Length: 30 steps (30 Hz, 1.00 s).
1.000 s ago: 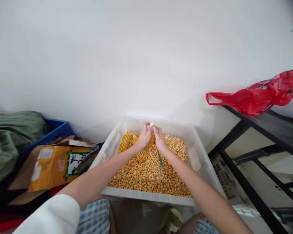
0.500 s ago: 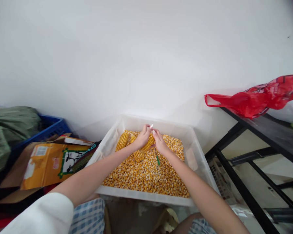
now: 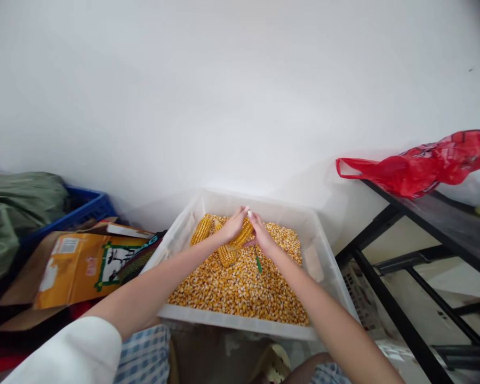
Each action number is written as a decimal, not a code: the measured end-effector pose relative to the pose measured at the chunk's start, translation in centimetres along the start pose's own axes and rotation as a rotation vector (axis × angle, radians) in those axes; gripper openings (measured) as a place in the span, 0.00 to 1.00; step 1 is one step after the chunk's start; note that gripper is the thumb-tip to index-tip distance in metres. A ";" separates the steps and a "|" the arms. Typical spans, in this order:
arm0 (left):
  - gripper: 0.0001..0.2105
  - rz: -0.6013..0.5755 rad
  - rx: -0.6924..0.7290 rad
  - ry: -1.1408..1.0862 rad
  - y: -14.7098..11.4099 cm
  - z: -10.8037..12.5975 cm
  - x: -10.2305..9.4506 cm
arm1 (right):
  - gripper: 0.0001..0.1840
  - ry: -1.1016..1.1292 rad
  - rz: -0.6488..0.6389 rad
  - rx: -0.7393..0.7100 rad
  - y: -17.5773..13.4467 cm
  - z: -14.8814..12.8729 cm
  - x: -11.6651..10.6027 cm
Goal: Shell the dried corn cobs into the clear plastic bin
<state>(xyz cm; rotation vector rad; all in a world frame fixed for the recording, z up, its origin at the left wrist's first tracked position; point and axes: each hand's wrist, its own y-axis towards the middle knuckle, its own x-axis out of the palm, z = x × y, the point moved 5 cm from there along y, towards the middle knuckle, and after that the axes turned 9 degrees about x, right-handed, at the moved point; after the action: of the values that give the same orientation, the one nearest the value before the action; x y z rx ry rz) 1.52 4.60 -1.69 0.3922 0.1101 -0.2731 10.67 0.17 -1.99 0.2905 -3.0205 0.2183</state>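
Note:
Both my hands close on one ear of corn (image 3: pixel 242 235) above a white plastic bin (image 3: pixel 240 318). My left hand (image 3: pixel 234 224) grips it from the left, and my right hand (image 3: pixel 261 232) wraps its right side, with the fingertips meeting near the upper end. Loose corn kernels (image 3: pixel 236 290) fill the bin. Another ear of corn (image 3: pixel 201 230) lies at the left of the heap, and one more ear (image 3: pixel 226 256) rests partly under my left hand. A thin tool with a green end (image 3: pixel 258 264) lies on the kernels just below my right hand.
Left of the bin are a yellow cardboard box (image 3: pixel 78 264), a blue crate (image 3: pixel 90 205) and a green cloth or sack (image 3: pixel 20 208). A black metal frame (image 3: pixel 384 288) stands close on the right, bearing a red plastic bag (image 3: pixel 420 168). A white wall rises behind.
My hands have shifted slightly around the ear of corn, and more of it shows between them. The view has tilted a little; the other ears stay in place.

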 end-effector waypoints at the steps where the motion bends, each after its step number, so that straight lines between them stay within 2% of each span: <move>1: 0.16 -0.009 -0.022 -0.015 0.0 -0.1 0.2 | 0.26 -0.005 0.011 0.003 0.1 0.1 -0.1; 7: 0.15 -0.041 -0.019 -0.038 -0.4 0.6 0.6 | 0.24 -0.052 0.110 -0.069 0.7 0.5 -0.7; 14: 0.13 -0.042 -0.037 -0.050 -0.3 0.6 0.3 | 0.25 -0.057 0.033 -0.115 0.5 0.1 -0.5; 18: 0.13 -0.059 -0.020 -0.041 -0.1 0.8 0.3 | 0.24 -0.079 0.034 -0.122 0.3 -0.4 -0.5; 22: 0.14 -0.109 -0.017 -0.047 0.0 1.0 0.3 | 0.24 -0.089 0.008 -0.088 0.3 -0.3 -0.5; 30: 0.13 -0.217 0.042 -0.055 0.1 2.1 -0.1 | 0.24 -0.110 -0.009 -0.150 0.2 -0.5 -0.4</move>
<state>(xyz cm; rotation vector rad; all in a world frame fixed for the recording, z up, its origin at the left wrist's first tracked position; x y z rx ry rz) 1.58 3.85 0.27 0.4144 0.0935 -0.5004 11.08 0.48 -1.60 0.3127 -3.1214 -0.0261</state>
